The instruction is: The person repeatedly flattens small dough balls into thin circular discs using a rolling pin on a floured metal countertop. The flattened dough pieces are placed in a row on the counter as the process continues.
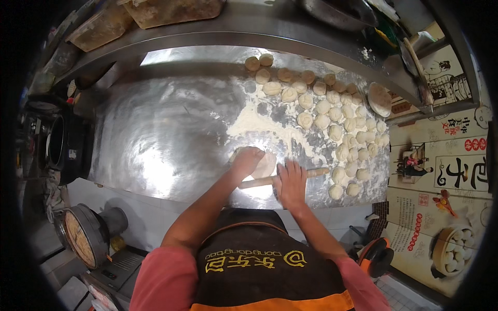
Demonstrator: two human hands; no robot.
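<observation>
A thin round of dough (265, 165) lies on the floured steel worktop (171, 116). My left hand (248, 161), somewhat blurred, is on the dough's left side with its fingers bent over the edge; how firmly they grip is unclear. My right hand (290, 182) lies palm down across a wooden rolling pin (319, 172), its fingers extended. The pin's left end reaches just below the dough. Loose white flour (253, 120) spreads beyond my hands. Many small dough pieces (305, 121) sit to the right and far right of the worktop.
A steel shelf (249, 39) runs over the far edge, bearing plastic tubs (175, 11) and a metal basin (338, 13). A dark round-mouthed container (58, 140) stands at the left. Below left is a round steamer-like vessel (79, 237). An illustrated wall panel (439, 163) borders the right side.
</observation>
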